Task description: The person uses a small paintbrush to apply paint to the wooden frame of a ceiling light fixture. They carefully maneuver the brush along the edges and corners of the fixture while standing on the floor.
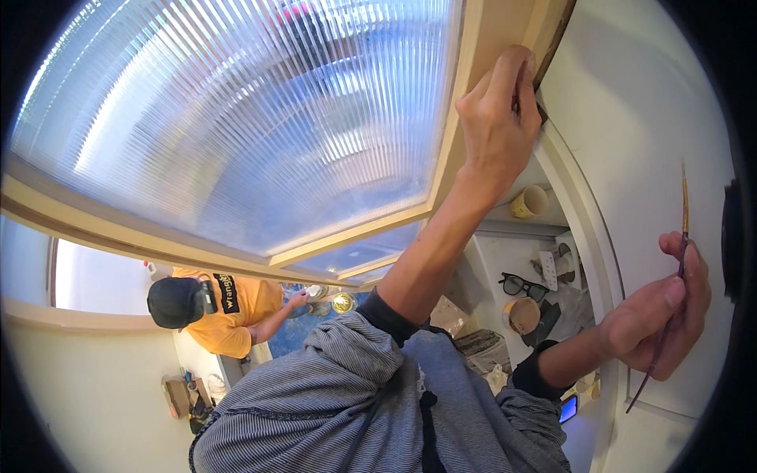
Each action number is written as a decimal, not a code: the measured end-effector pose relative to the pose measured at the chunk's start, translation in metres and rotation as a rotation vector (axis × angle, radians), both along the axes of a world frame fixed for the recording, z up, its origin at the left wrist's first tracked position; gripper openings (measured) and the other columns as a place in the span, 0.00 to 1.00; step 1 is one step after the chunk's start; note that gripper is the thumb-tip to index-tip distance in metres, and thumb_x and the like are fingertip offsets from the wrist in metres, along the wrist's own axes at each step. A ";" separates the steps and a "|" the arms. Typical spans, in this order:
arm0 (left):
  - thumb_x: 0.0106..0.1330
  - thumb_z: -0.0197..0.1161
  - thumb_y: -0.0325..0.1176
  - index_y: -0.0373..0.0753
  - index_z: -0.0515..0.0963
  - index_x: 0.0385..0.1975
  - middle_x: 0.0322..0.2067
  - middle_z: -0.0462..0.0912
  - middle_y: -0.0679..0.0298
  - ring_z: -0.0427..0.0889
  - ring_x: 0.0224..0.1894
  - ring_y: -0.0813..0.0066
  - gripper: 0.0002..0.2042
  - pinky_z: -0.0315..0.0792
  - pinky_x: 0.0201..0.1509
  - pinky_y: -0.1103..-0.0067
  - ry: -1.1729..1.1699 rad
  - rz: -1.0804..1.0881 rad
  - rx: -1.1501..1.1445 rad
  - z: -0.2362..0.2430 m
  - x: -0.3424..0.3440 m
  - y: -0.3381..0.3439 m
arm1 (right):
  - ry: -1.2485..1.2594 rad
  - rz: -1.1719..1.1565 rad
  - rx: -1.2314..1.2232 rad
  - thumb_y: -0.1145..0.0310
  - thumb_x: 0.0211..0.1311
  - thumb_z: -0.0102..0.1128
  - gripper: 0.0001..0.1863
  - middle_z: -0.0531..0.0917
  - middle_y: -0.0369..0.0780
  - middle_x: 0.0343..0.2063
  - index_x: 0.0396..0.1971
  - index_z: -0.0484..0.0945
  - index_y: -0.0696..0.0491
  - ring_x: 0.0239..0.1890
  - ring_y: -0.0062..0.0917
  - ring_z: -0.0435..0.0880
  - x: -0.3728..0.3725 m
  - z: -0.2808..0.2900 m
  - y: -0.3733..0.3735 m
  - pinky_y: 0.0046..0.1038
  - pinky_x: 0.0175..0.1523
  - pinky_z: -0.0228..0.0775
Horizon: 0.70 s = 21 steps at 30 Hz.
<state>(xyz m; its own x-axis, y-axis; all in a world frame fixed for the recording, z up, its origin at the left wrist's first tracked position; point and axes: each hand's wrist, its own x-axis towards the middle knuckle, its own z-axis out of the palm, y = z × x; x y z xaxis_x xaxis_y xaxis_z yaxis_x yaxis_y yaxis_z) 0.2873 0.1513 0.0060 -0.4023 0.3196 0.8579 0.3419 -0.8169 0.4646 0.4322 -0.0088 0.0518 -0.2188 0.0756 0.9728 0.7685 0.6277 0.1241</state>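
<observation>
My left hand (497, 118) reaches up across a cream frame (445, 150) that holds ribbed glass (276, 118). Its fingers are curled closed at the frame's right edge, beside a dark gap; the fingertips are partly hidden. On the right, my right hand (666, 315) holds a thin paintbrush (685, 201) between thumb and fingers. The brush stands nearly upright, its fine tip upward and its dark handle sticking out below the palm. Behind the brush is a pale wall panel (631, 158), and the tip looks apart from the frame.
Below, a shelf bears dark-rimmed glasses (523, 286), a cup of brownish stuff (522, 315) and a yellowish cup (530, 202). A lit phone (568, 408) lies near my right sleeve. At lower left, a person in an orange shirt (229, 307) works near a tin (343, 303).
</observation>
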 end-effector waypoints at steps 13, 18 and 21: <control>0.64 0.63 0.25 0.35 0.78 0.37 0.11 0.62 0.69 0.59 0.13 0.85 0.04 0.58 0.18 0.83 -0.073 0.000 -0.042 -0.004 0.006 0.000 | -0.059 -0.005 -0.016 0.79 0.65 0.41 0.17 0.78 0.59 0.35 0.49 0.69 0.73 0.31 0.40 0.81 0.003 -0.003 -0.002 0.36 0.37 0.78; 0.66 0.58 0.22 0.35 0.73 0.37 0.13 0.70 0.60 0.68 0.12 0.71 0.03 0.62 0.17 0.76 0.009 -0.012 -0.057 -0.005 0.004 -0.001 | 0.042 0.137 -0.026 0.83 0.65 0.43 0.14 0.79 0.62 0.39 0.47 0.70 0.75 0.34 0.45 0.82 0.006 -0.010 -0.002 0.40 0.40 0.79; 0.64 0.62 0.25 0.35 0.76 0.36 0.11 0.62 0.68 0.59 0.13 0.84 0.04 0.57 0.17 0.82 -0.042 -0.017 -0.102 -0.006 0.007 0.000 | 0.039 0.145 -0.035 0.82 0.65 0.43 0.14 0.79 0.62 0.38 0.47 0.70 0.75 0.34 0.45 0.82 0.007 -0.009 -0.002 0.40 0.40 0.79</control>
<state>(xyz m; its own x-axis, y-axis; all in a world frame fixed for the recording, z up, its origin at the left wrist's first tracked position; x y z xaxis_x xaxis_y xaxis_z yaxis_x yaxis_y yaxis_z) 0.2942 0.1514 -0.0002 -0.4308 0.4114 0.8032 0.3067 -0.7703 0.5591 0.4396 -0.0105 0.0425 -0.1918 0.0799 0.9782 0.6736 0.7356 0.0720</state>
